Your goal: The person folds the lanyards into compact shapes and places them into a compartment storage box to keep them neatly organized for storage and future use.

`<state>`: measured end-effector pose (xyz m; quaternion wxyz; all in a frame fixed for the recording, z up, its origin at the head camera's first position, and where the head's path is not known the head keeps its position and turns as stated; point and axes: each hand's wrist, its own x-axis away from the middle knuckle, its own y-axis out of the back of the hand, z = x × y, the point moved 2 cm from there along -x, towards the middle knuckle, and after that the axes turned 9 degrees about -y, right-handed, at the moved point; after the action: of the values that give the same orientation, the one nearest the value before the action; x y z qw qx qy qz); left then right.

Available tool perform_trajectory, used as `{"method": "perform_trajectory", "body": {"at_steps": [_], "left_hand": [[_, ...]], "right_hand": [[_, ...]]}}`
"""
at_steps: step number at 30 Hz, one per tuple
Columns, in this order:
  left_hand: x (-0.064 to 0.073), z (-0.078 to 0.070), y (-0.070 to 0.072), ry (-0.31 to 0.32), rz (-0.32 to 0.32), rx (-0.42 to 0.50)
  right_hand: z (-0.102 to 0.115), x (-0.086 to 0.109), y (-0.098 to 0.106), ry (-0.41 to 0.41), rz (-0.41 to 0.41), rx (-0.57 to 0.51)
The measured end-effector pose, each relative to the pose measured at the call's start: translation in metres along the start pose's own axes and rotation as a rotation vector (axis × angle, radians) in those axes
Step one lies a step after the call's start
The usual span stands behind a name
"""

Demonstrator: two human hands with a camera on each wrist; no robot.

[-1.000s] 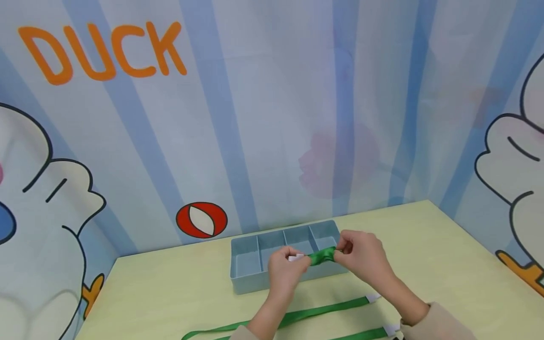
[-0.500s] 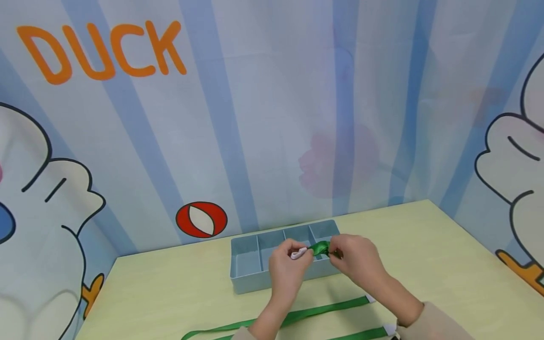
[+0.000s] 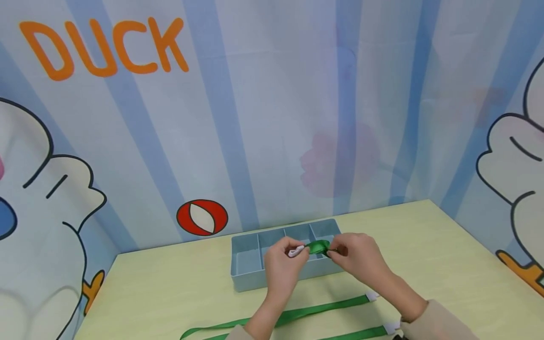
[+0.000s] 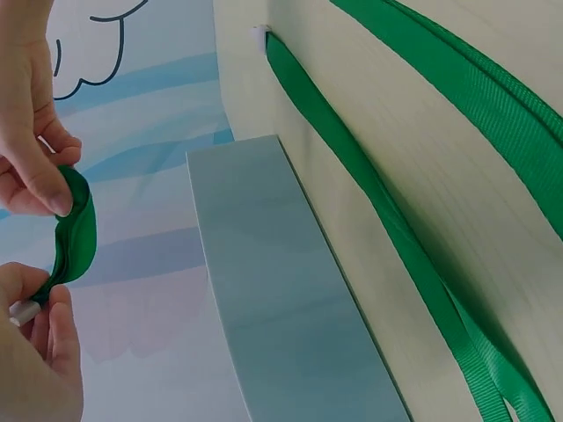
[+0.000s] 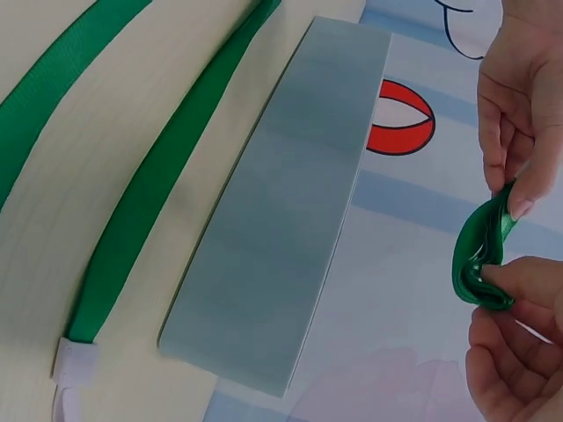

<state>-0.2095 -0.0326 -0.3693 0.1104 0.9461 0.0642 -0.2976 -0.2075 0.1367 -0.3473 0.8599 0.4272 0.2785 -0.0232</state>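
A green lanyard (image 3: 318,247), folded into a short bundle, spans both hands in the air in front of the tray. My left hand (image 3: 284,267) pinches its left end, where a white plastic piece (image 3: 296,251) sticks out between thumb and fingers. The other end is pinched by my right hand (image 3: 359,255), thumb against fingertips. In the right wrist view the folded layers (image 5: 469,255) show stacked and bowed into a curve. Seen from the left wrist, the lanyard (image 4: 81,230) bulges between the two sets of fingertips.
Behind the hands stands a blue-grey tray (image 3: 248,282) with several compartments. Two more green lanyards lie stretched out on the pale table nearer the body, one farther (image 3: 323,309) and one closer (image 3: 361,333), with white ends to the right. A printed curtain (image 3: 272,118) backs the table.
My right hand has shifted left, closer to my left hand. The lanyard bundle between them has gone from stretched and twisted to a shorter, bowed fold.
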Motion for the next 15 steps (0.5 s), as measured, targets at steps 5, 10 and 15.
{"method": "perform_trajectory", "body": {"at_steps": [5,10,15], "left_hand": [[0.000,-0.001,-0.003,-0.070,0.044,-0.048],[0.000,-0.001,-0.006,-0.128,0.062,-0.079],[0.001,-0.007,-0.009,-0.191,0.084,-0.094]], "right_hand": [[0.001,-0.002,0.002,-0.077,-0.036,-0.054],[0.005,-0.003,0.001,-0.008,-0.169,-0.008],[0.011,-0.001,-0.004,0.150,-0.315,0.081]]}}
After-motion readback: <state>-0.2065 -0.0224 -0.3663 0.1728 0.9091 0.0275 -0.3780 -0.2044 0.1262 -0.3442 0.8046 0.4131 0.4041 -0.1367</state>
